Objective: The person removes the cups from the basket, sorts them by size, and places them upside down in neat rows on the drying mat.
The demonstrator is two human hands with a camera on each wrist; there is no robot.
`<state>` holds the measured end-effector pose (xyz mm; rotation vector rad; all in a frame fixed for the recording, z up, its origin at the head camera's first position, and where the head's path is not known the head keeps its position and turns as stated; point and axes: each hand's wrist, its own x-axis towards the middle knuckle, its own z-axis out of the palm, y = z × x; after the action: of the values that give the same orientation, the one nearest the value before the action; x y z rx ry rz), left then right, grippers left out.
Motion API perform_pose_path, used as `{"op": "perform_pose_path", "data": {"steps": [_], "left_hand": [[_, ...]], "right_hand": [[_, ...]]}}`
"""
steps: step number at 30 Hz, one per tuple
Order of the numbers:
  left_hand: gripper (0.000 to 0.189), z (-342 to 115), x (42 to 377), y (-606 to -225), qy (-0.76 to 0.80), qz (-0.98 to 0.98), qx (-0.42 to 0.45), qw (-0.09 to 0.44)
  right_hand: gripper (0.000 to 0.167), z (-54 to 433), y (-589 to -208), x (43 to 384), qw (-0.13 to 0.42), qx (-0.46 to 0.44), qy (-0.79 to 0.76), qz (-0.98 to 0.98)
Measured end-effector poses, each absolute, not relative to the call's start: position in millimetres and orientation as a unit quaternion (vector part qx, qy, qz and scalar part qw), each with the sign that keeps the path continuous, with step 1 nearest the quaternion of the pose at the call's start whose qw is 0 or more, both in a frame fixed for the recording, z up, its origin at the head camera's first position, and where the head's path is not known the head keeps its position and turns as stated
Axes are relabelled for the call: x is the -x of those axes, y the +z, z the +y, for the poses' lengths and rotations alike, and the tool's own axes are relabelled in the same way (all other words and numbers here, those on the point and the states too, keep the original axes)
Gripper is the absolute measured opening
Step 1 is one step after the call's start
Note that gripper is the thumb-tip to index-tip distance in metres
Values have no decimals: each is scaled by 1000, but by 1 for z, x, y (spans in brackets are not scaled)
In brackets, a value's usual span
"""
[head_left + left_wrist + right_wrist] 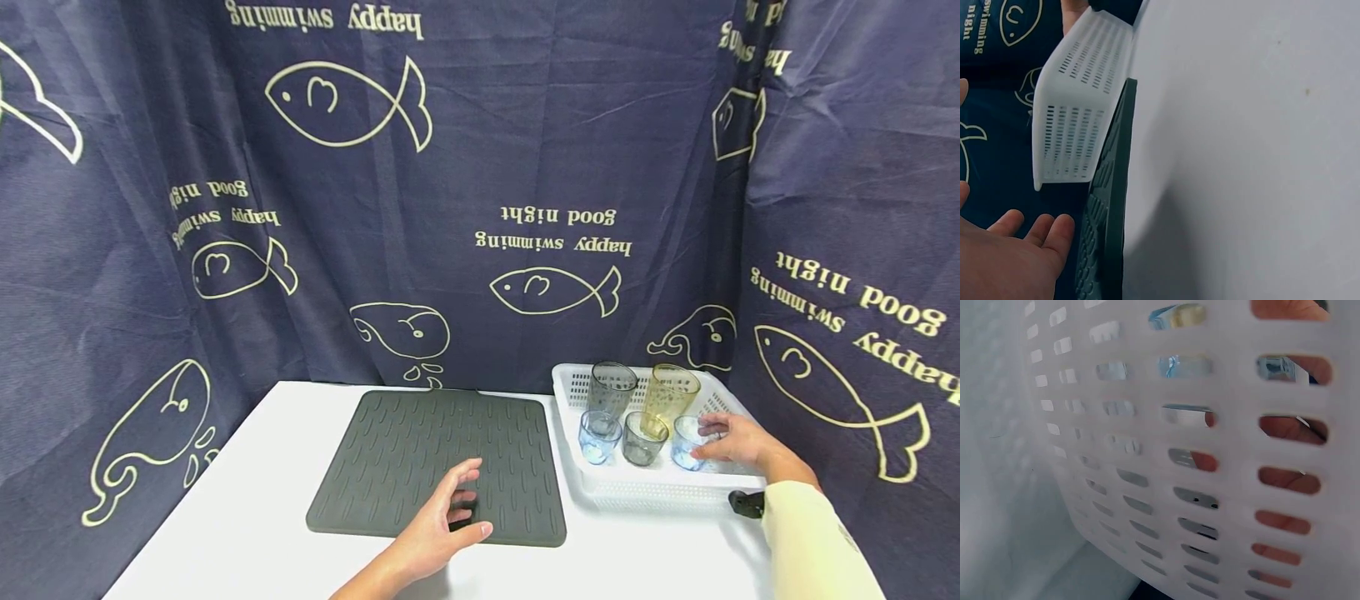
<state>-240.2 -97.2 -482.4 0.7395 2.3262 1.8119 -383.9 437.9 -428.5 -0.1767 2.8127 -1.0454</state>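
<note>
My right hand (pixel 738 442) is in the white basket, its curved thumb and fingers about the right side of a small blue glass (pixel 684 450). That glass stands upright in the front row, partly covered by the hand. Left of it are a small grey glass (pixel 642 446) and another small blue glass (pixel 597 442). Behind them stand a tall grey glass (pixel 611 390) and a tall yellow glass (pixel 670 396). My left hand (pixel 435 529) holds nothing, its fingers apart and loosely bent by the front edge of a dark ridged mat (pixel 450 462).
The white perforated basket (pixel 630 479) stands at the table's back right, just beside the mat. A small black object (pixel 745 503) shows by the right wrist. Navy curtains (pixel 465 192) with fish and whale drawings enclose the white table (pixel 247 500).
</note>
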Motion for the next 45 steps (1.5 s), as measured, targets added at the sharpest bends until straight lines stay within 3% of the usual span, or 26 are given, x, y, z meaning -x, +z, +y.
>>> {"op": "perform_pose_path", "data": {"steps": [8, 22, 45], "left_hand": [[76, -101, 247, -481, 601, 760, -238, 63], [74, -103, 260, -473, 572, 779, -255, 37], [67, -103, 262, -474, 581, 773, -255, 25]], "right_hand": [[78, 437, -423, 379, 27, 87, -339, 936], [66, 419, -418, 360, -54, 132, -385, 912], [70, 375, -410, 326, -186, 174, -428, 867]]}}
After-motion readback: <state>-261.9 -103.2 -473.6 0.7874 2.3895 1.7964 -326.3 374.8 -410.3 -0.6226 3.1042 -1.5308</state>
